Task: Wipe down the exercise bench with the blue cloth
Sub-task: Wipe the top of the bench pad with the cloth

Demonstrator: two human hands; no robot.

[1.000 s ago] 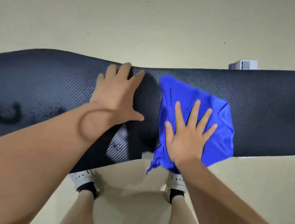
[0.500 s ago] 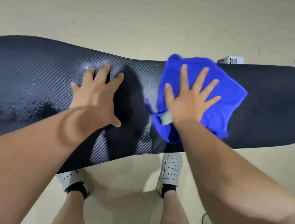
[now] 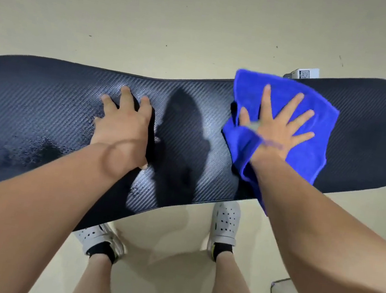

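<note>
While the five fingers of the person's right hand are splayed wide and straight, pinching nothing, they press flat on a bright blue terry cloth right of the frame's centre. A fold of that cloth bunches against the thumb side of the hand and laps over the wrist, though motion blur hides how it lies there. The cloth lies on the right part of a long black exercise bench pad with a carbon-weave texture. Its upper edge reaches the pad's far edge, and its lower corner hangs over the near edge beside the right forearm. Left of centre, the fingers of the left hand are loosely spread with their tips on the bare pad, and the thumb points toward the near edge. This hand lies palm down, grips nothing, and is well apart from the cloth. Between the two hands a dark shadow falls across the pad. A wet, glossy patch shows on the pad at the left of the frame, near the left forearm. The bench runs across the whole frame from left to right over a pale beige floor. A small white box with a square printed code peeks from behind the pad's far edge at upper right, just above the cloth. Below the pad's near edge stand two white perforated clogs worn over black socks.
</note>
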